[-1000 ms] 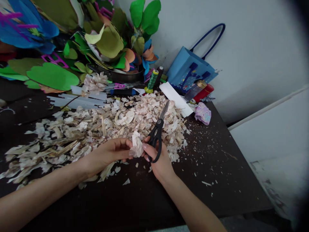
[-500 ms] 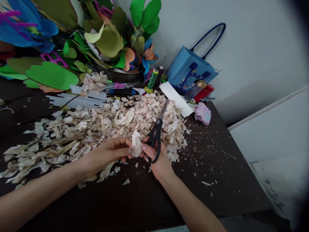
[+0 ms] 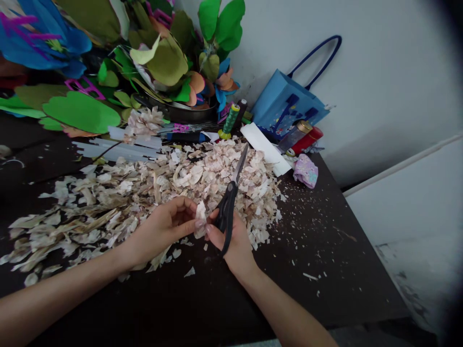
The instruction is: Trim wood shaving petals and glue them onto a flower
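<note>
Between the fingertips of my left hand (image 3: 164,229) is a small, pale, crinkled petal-like piece (image 3: 200,217). The thumb of my right hand (image 3: 231,238) meets its lower edge. That same right hand is wrapped round black-handled scissors (image 3: 228,202), their blades closed or nearly so and pointing away from me. Both hands hover at the near edge of a wide heap of dry, cream and brownish flakes (image 3: 144,183). Behind the heap lies a pale ruffled flower (image 3: 144,120) on a thin brown stem.
Large green, olive and blue artificial flowers (image 3: 81,113) crowd the back left around a dark pan (image 3: 191,113). Thread spools (image 3: 229,120), a white strip (image 3: 265,148), a blue bag (image 3: 285,103) and a crumpled lilac cloth (image 3: 306,170) stand or lie along the back. Scraps dot the dark table (image 3: 325,270).
My fingers have shifted slightly left with the pale piece, which now looks narrower and turned edge-on. The scissors have swung to a more upright angle, their tip a little further left.
</note>
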